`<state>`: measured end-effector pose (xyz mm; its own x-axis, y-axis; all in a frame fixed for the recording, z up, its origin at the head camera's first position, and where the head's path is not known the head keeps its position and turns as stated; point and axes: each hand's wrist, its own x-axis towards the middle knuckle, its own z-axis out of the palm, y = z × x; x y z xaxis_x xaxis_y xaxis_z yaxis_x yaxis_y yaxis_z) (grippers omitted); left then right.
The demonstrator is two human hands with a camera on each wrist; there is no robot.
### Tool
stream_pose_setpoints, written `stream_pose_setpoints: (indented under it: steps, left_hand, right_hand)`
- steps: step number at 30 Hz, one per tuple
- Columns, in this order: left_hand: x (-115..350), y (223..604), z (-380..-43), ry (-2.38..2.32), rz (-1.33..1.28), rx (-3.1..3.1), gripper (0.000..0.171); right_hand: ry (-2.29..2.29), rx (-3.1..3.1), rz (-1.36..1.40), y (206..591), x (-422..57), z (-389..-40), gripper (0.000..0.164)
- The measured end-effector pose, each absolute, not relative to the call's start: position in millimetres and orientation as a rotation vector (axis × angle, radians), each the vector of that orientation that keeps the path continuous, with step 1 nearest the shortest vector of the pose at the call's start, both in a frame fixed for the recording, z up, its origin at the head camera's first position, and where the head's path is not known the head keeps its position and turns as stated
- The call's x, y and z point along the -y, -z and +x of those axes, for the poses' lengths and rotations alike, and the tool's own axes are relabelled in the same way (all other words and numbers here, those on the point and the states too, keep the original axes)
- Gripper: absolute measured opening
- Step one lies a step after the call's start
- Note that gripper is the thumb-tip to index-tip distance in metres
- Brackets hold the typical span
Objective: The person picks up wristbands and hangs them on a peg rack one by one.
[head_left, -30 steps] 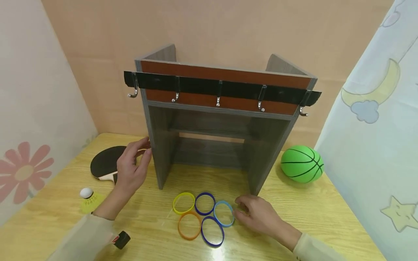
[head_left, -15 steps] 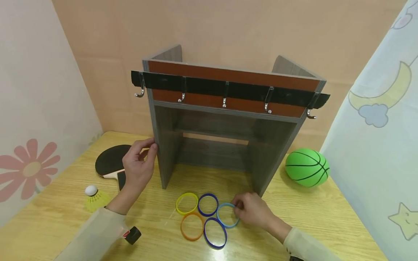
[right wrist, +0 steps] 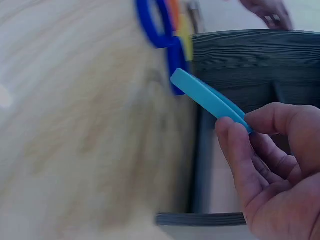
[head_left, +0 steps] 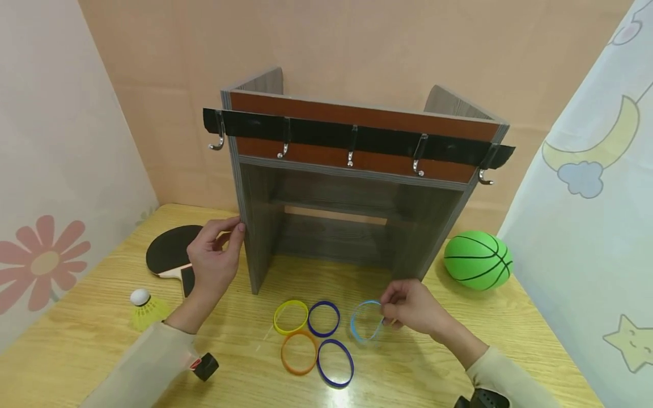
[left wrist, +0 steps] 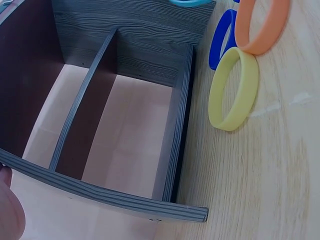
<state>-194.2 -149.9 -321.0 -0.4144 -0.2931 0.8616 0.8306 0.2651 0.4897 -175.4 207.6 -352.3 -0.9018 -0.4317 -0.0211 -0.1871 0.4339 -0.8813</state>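
My right hand [head_left: 415, 306] pinches a light blue silicone wristband [right wrist: 202, 95] between thumb and fingers, lifted off the table by the right foot of a grey wooden rack [head_left: 326, 109]. Along the rack's front, a black strip carries several bare metal hooks [head_left: 350, 158]. At the front edge of the left side panel, my left hand [head_left: 216, 258] holds on with thumb and index finger; the fingertips are partly hidden. Flat in front of the rack lie a yellow wristband [left wrist: 249, 85], an orange wristband [left wrist: 272, 30], and two dark blue wristbands, one nearer [head_left: 336, 385] and one farther [head_left: 323, 336].
On the left lie a black table tennis bat [head_left: 170, 249] and a yellow shuttlecock [head_left: 150, 311] with a white tip. A green ball [head_left: 478, 260] with black lines sits right of the rack. Patterned cloths hang at both sides of the table [head_left: 240, 362].
My right hand has taken hold of the light blue wristband and moved it up and to the right, away from the others. My left hand has come against the rack's side panel.
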Motion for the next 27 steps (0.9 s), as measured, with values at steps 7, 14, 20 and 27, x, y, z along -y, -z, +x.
stream_pose_setpoints:
  steps: [7,14,20,27]
  left_hand:
    - [150,320,-193,1.390,-0.516,1.510,0.014]
    - [151,320,-192,1.389,-0.511,1.527,0.015]
    - [152,320,-192,1.371,-0.508,1.543,0.015]
    - [152,320,-192,1.383,-0.523,1.542,0.014]
  right_hand:
    - [1.709,-2.317,-0.564,318,-199,-176,0.016]
    - [1.960,-2.179,-0.574,295,-181,-181,0.013]
    - [2.078,-2.042,-0.625,278,-150,-184,0.012]
    - [2.182,-1.845,-0.645,253,-110,-187,0.018]
